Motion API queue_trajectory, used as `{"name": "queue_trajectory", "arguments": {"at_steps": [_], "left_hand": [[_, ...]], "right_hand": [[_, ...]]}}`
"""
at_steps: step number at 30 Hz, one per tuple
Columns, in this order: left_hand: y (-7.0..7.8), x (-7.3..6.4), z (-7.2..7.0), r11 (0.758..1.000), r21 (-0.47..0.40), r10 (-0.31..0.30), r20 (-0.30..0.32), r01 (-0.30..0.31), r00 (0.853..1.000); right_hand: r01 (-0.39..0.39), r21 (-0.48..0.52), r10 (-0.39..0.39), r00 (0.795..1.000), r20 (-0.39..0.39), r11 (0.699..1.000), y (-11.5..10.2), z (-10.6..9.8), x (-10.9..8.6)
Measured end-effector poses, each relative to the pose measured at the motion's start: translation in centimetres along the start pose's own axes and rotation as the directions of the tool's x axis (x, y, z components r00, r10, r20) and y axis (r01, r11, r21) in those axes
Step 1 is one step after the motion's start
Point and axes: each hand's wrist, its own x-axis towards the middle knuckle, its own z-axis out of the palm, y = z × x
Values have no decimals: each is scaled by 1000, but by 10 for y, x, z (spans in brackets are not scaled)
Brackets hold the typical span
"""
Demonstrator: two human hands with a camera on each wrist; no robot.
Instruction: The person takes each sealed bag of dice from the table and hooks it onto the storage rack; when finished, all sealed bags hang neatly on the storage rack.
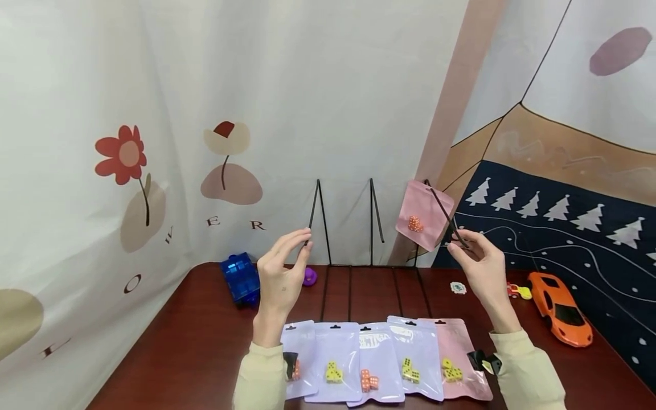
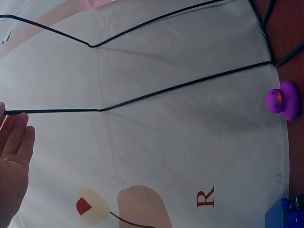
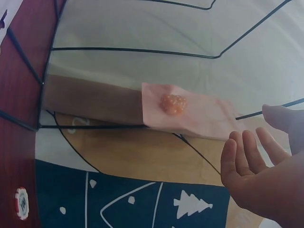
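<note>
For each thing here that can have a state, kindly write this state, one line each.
Left hand: pinching the left prong near its tip.
Right hand: at the right prong, grip unclear.
Middle prong: bare.
Hanging pink bag: on the right prong, dice inside.
Four lilac bags: lying on the table, dice inside.
Lower pink bag: lying on the table, dice inside.
Orange car: upright.
Purple duck: upright.
Poker chip: lying flat.

- Hands (image 1: 281, 272) (image 1: 484, 267): bare
- Left sleeve (image 1: 260, 378): cream, black mount (image 1: 290, 363) at its 2 o'clock
- Right sleeve (image 1: 530, 373): cream, angular black mount (image 1: 478, 360) at its 9 o'clock
</note>
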Motion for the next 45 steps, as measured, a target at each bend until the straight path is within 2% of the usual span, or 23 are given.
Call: {"name": "queue_trajectory", "arguments": {"at_steps": [4,9,18,24,28,33,40,45], "left_hand": [[-1,0,-1,1000,7,-2,-4,2,1000],[-4,2,-3,1000,21,14,-16,-14,1000],[-6,-1,-4,1000,17,-6,-13,7,1000],[-4,-3,-7,1000,25,4,-29,-3,1000],[-4,-3,-5,1000,13,12,-22,-11,1000],[-5,-2,0,1000,-1,5,-24,-5,1000],[-5,-1,2,1000,-5,-5,-39,4,999],[-5,1,3,1000,-13,0,-36,0,999]], "right_hand": [[26,-23,-25,999,24,999,-3,-6,-5],[57,-112,-48,995,82,992,-5,-13,-17],[52,-232,-15,987,159,971,-2,-32,-47],[-7,-253,65,973,223,967,6,-35,-64],[-60,-282,127,966,226,958,8,-37,-73],[-86,-307,168,954,250,948,9,-44,-81],[-124,-359,238,925,295,925,14,-48,-88],[-171,-343,293,892,345,924,18,-48,-91]]}}
